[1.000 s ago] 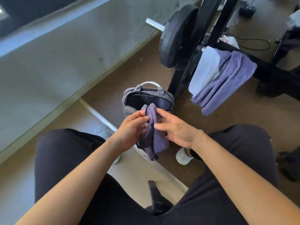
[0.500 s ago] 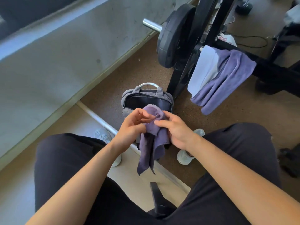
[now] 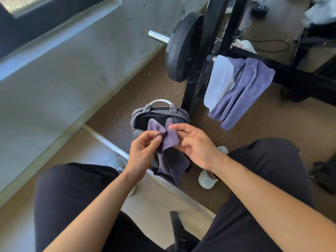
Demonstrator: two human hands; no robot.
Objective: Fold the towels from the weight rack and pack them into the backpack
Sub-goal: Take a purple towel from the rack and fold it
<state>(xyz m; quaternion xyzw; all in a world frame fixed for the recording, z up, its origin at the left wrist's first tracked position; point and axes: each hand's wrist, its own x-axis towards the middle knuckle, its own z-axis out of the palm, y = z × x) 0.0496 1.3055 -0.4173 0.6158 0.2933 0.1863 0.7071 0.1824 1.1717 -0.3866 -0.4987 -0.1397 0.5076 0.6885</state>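
A small purple towel (image 3: pixel 170 153) hangs between my hands, above the open grey backpack (image 3: pixel 138 117) that stands on the floor. My left hand (image 3: pixel 143 151) pinches the towel's upper left part between thumb and fingers. My right hand (image 3: pixel 196 144) is at the towel's right edge with fingers spread; the lower fingers touch the cloth, the index finger is lifted off it. On the black weight rack (image 3: pixel 205 57) to the right hang a purple towel (image 3: pixel 245 91) and a pale blue towel (image 3: pixel 217 79).
A black weight plate (image 3: pixel 180 48) on a steel bar sits left of the rack post. My legs in dark trousers fill the foreground, with white shoes (image 3: pixel 207 179) beside the backpack. A grey wall runs along the left. Cables lie on the brown floor behind the rack.
The towel has been opened out at the top, showing two flaps. My right hand has loosened its pinch and spread its fingers. The view has tilted slightly.
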